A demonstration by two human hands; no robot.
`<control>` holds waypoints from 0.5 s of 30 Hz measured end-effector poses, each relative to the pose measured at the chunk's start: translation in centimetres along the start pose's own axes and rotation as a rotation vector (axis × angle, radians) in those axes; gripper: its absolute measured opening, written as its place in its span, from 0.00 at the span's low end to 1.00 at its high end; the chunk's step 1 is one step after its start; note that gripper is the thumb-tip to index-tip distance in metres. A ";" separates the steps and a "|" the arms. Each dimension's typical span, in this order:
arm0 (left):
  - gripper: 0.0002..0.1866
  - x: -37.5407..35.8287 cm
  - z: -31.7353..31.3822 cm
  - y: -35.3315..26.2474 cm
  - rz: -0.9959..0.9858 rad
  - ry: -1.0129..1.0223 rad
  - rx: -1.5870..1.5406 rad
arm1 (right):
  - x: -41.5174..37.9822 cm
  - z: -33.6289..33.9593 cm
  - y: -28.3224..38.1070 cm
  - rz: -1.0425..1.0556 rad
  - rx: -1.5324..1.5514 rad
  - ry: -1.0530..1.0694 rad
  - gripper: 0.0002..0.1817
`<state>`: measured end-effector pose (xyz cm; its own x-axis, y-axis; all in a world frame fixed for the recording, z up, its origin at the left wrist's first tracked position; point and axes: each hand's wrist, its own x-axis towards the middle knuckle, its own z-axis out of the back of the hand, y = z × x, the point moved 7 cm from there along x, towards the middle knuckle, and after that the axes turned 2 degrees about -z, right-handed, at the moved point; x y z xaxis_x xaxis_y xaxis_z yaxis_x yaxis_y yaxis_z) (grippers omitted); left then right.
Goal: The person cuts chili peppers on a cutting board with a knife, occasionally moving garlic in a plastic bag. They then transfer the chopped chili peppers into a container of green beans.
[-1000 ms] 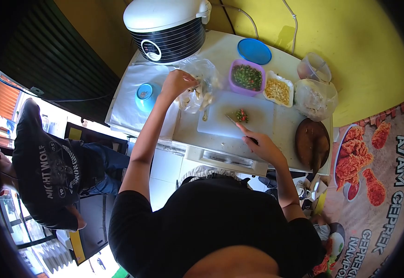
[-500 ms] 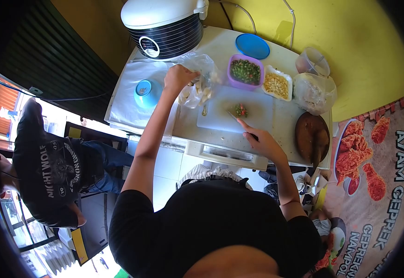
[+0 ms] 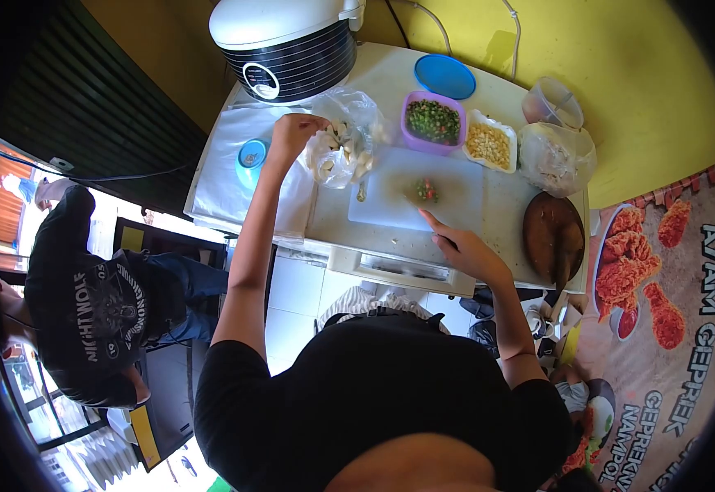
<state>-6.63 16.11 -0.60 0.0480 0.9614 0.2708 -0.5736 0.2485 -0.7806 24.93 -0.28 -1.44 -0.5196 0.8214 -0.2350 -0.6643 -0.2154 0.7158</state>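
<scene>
Closed at the fingertips, my left hand is at the left edge of a clear plastic bag with pale pieces inside. My right hand is wrapped round a knife by its dark handle, with the index finger stretched along it, at the front edge of the white cutting board. A small heap of chopped green and red pieces lies on the board. Behind the board stand a purple tub of chopped green pieces and a white tray of pale chopped pieces.
A rice cooker stands at the back left, near a blue cup. Further right are a blue lid, a clear container, a filled bag and a stone mortar. Another person is at the left.
My left hand has moved a little left over the plastic bag, and more of the bag's contents shows. My right hand has stayed nearly in place at the board's front edge.
</scene>
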 end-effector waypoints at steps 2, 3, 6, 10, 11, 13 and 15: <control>0.13 -0.1 -0.2 0.5 0.084 0.024 -0.162 | -0.1 0.3 0.1 -0.017 0.020 -0.001 0.31; 0.13 -0.4 -0.2 -0.1 0.084 0.028 -0.162 | -0.2 0.3 0.1 -0.035 0.038 -0.001 0.30; 0.15 -1.5 -0.7 -2.3 0.130 0.053 -0.414 | -0.1 0.6 -0.8 -0.023 0.076 -0.065 0.30; 0.10 -4.9 -3.8 -8.5 -0.040 0.140 -0.474 | 0.0 1.0 -2.3 -0.099 0.130 -0.141 0.29; 0.10 -5.9 -5.0 -9.7 -0.060 0.171 -0.387 | 0.1 0.9 -2.4 -0.088 0.145 -0.137 0.29; 0.09 -7.0 -7.3 -11.2 -0.080 0.210 -0.304 | 0.1 0.9 -2.4 -0.087 0.163 -0.136 0.29; 0.09 -7.5 -9.7 -11.5 -0.108 0.314 -0.136 | 0.0 1.1 -2.0 -0.070 0.190 -0.158 0.28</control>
<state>7.57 7.14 0.85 0.3640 0.9126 0.1860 -0.4386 0.3441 -0.8302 26.80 0.75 -2.18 -0.3756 0.9063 -0.1939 -0.5754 -0.0640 0.8154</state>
